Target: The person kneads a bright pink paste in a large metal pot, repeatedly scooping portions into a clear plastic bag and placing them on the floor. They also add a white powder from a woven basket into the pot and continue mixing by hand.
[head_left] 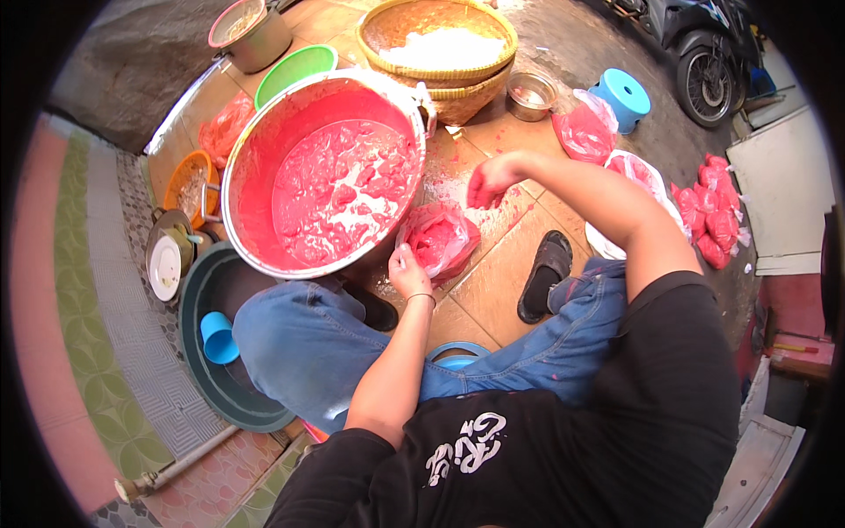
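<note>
My left hand [410,273] pinches the rim of a clear plastic bag [458,236], which stands on the tiles with wet red-pink pieces inside. Above and to the right of that bag hangs my right hand [493,179], wrist bent; its red-coated fingers droop loosely, slightly apart, and nothing shows in them. Just left of the bag, a large metal pot [231,189] leans tilted, its inside red. Soft pink-red chunks in thin liquid [343,189] fill its bottom.
Woven baskets [475,99] with white contents stand beyond. Right lie tied red bags [717,216], a pink-filled bag [585,130] and a blue stool [623,97]. Left, a dark green tub [198,374] holds a blue cup [219,337]. A metal bowl [531,95] and parked motorcycle [707,84] are farther off.
</note>
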{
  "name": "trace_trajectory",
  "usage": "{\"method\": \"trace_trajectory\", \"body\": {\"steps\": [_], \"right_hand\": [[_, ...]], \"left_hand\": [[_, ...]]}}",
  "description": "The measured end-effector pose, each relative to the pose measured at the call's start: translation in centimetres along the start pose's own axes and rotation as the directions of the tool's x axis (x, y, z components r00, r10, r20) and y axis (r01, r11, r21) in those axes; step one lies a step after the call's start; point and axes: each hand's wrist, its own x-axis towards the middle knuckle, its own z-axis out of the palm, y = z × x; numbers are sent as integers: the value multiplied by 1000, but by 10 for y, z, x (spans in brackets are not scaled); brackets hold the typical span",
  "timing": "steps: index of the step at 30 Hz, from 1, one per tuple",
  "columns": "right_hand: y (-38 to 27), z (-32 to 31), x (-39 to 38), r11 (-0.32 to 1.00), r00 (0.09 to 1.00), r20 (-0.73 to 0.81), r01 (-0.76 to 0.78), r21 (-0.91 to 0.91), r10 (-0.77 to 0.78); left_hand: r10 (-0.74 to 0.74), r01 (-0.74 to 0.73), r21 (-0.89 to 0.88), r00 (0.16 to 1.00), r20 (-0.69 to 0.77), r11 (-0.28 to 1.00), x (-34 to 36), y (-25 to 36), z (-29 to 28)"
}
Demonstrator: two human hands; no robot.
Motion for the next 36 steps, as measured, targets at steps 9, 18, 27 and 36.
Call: {"method": "trace_trajectory", "body": {"steps": [9,18,27,36], "right_hand": [[192,-37,-83,891,939,-343,180,416,-30],[288,13,-124,558,749,-646,601,572,-145],[321,53,-221,216,305,-948,935,281,-89],[384,127,-201,59,522,-853,852,520,-22]], "left_hand": [[124,-131,35,979,164,991,-15,63,32],[30,34,-115,859,511,993,-60,171,156],[-131,175,30,602,788,984,-123,209,267],[-295,23,314,414,861,949,-102,147,505]]}}
